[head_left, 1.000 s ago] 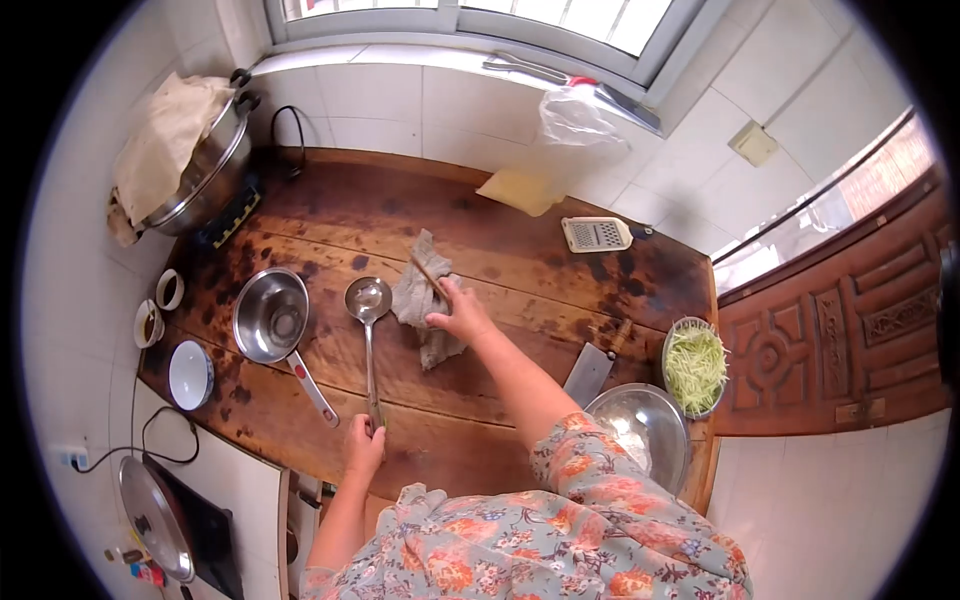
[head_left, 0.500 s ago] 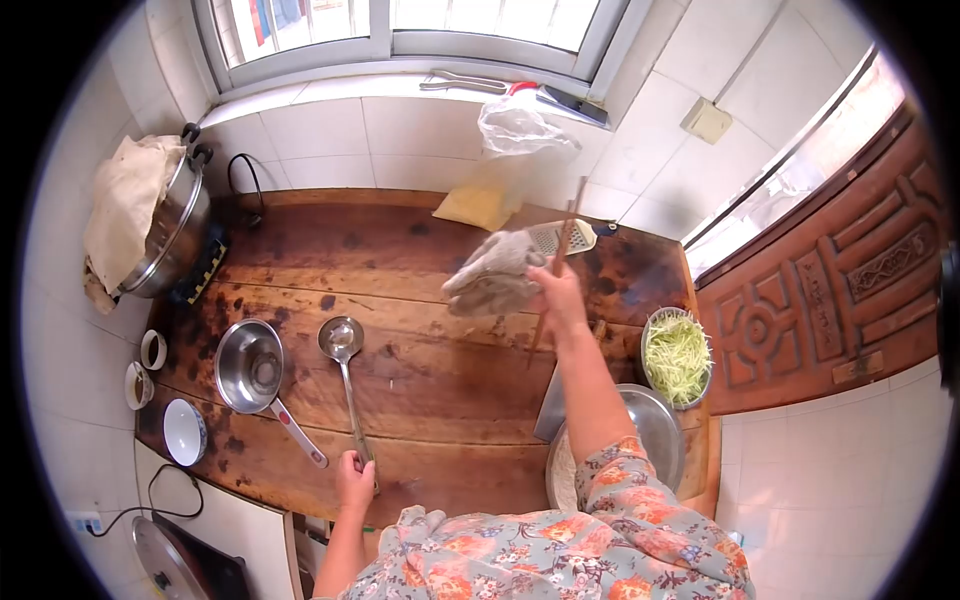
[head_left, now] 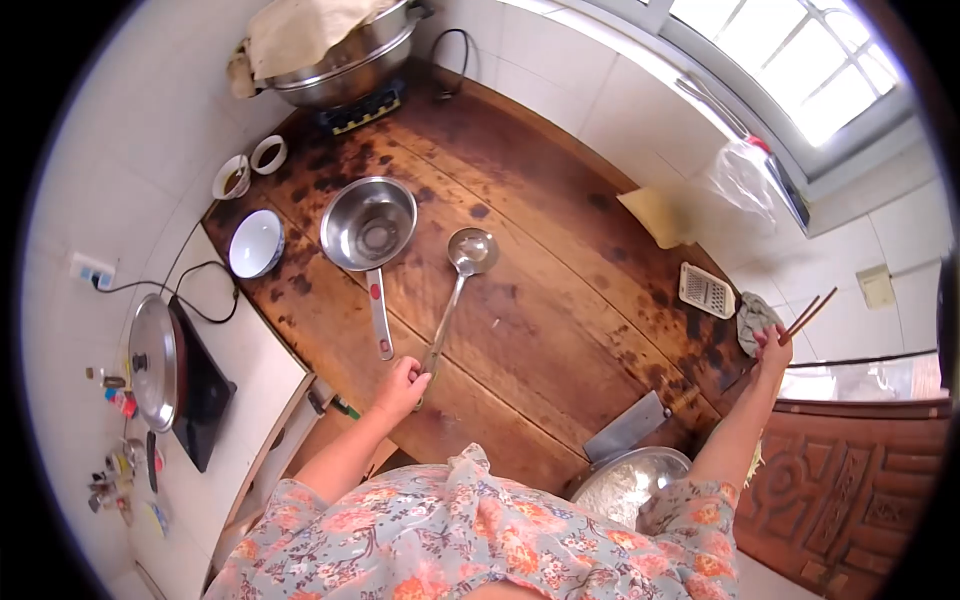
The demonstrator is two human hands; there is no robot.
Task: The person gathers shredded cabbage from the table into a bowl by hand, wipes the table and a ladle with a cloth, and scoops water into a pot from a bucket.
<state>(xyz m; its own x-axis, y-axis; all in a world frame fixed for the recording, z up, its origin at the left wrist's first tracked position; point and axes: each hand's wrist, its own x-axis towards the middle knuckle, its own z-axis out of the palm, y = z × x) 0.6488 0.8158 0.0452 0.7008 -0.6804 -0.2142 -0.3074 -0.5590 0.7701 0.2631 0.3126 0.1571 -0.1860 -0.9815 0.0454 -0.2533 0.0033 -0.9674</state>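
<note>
My left hand (head_left: 402, 385) is closed round the end of a ladle's handle; the steel ladle (head_left: 472, 252) rests with its bowl on the wooden tabletop. To its left is a steel saucepan (head_left: 368, 222), its handle toward me. At the table's far right corner, my right hand (head_left: 772, 348) grips a pair of brown chopsticks (head_left: 810, 312), which point up and right. Its fingers also touch a crumpled grey cloth (head_left: 758, 322); whether they still pinch it is hard to tell. A white grater (head_left: 706, 291) lies just left of the cloth.
A cleaver (head_left: 628, 425) lies by a steel bowl of flour (head_left: 655, 470) near my right arm. A blue-and-white bowl (head_left: 257, 243) and two small sauce bowls (head_left: 231, 177) stand at the left. Behind are a large pot (head_left: 345, 75) and a plastic bag (head_left: 742, 182). A lidded pan (head_left: 155, 350) sits lower left.
My right hand has carried the cloth and chopsticks rightward to the table's corner, past the grater. My view has turned left. My left hand stays on the ladle's handle.
</note>
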